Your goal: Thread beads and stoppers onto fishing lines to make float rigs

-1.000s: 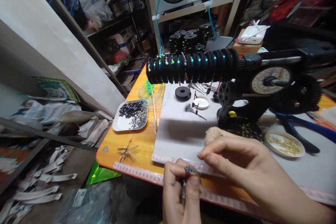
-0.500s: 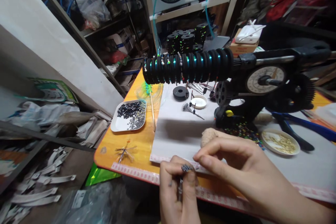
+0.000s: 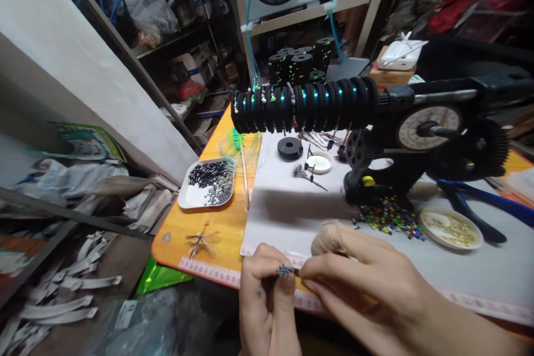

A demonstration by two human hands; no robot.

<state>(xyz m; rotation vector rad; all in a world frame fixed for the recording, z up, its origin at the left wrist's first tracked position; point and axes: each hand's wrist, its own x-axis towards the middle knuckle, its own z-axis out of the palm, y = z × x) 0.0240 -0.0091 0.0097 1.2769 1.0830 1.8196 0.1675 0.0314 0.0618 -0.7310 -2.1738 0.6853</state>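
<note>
My left hand is closed, thumb against forefinger, around a bundle of small grey-tipped pieces, whose ends show in a tight cluster above the thumb. The rest of the bundle is hidden in the palm. Close on its right, my right hand is pinched, and a short dark bit shows between its fingertips and the bundle; what it is I cannot make out. One right finger wears a beige wrap. Both hands are over the table's front edge.
A white tray of black and grey small parts sits at left. A black machine carries a roller of black rings. Nearby are coloured beads, a dish of gold bits, blue-handled pliers and a stick.
My right hand has come in to the bundle, its fingertips now pinched beside the grey tips. My left hand has shifted slightly left. The camera view has moved a little.
</note>
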